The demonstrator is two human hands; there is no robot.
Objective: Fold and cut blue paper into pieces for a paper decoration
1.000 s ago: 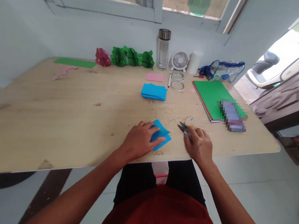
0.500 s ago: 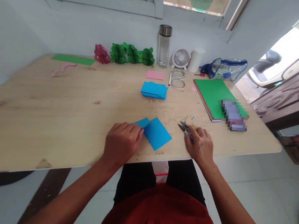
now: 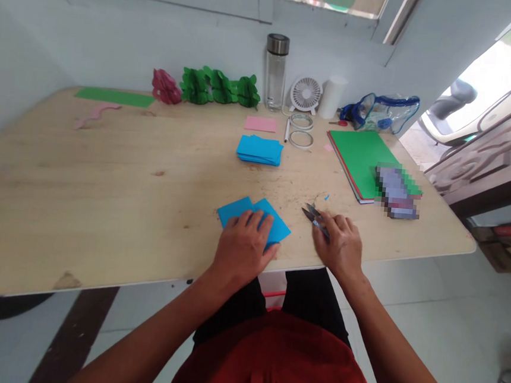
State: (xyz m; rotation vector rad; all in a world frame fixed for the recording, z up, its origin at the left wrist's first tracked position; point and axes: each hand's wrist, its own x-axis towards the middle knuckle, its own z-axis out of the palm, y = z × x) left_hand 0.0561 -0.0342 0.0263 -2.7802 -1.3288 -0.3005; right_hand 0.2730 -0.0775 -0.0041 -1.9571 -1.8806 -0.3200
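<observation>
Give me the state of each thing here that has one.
Snips: open, in right hand
Blue sheets: flat, partly under left hand
Blue paper stack: uneven
Glass bottle: upright, lid on
Desk fan: upright; running or not, unclear
Tape rolls: lying flat
Clear pouch: zip state unclear
Phone: screen blurred, cannot tell

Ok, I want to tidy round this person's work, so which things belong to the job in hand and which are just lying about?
With the job:
blue sheets under the left hand
scissors in the right hand
blue stack, probably, as its colour matches

Just lying about, it seems:
bottle
fan
phone
clear bag
pink sheet, though I can't be sure
</observation>
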